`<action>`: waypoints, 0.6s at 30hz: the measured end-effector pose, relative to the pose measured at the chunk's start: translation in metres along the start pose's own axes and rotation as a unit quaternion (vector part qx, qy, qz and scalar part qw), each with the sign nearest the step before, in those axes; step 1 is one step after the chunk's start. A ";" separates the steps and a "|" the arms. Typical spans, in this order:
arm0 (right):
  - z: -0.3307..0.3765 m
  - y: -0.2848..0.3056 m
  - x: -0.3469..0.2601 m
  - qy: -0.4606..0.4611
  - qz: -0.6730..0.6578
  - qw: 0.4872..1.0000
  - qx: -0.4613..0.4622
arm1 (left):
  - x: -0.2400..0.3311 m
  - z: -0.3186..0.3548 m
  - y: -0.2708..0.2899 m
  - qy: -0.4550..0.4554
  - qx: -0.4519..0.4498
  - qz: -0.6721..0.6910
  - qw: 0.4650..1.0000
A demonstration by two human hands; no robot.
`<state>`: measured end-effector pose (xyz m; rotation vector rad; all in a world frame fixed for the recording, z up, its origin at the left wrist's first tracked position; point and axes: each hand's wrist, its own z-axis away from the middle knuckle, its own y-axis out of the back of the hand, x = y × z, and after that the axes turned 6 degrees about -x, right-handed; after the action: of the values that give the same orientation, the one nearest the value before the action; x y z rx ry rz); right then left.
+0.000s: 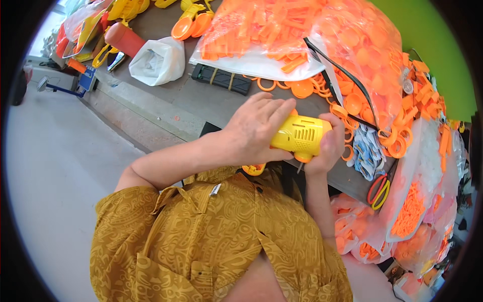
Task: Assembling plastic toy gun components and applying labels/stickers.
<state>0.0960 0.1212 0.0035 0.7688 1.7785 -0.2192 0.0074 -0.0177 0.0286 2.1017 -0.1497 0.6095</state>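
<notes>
Between my hands is a yellow plastic casing (301,135) with slots and small holes, and orange parts at its top and underside. A thin metal shaft (300,168) shows just below it; whether it belongs to the casing I cannot tell. My left hand (257,126) closes on the left end, fingers over the top and thumb below. Around the right end wraps my right hand (327,146). Another yellow and orange piece (254,169) lies below my left hand, close to my shirt. Orange rings (347,152) lie on the table beside my right hand.
Clear bags (282,30) of orange parts cover the far table (176,103). A white bag (157,61) stands at the left, near a dark banded bundle (221,79). At the right are blue-white pieces (370,151) and red-and-yellow-handled scissors (378,192). A black strap (352,80) hangs over the bags.
</notes>
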 end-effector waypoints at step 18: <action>0.004 0.007 0.014 -0.064 -0.178 0.981 0.041 | -0.081 -0.021 0.062 0.139 0.143 0.003 0.980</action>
<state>0.1009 0.1301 -0.0088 0.4762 1.7816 -0.5701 -0.0907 -0.0468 0.0463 2.2620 0.0962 0.9673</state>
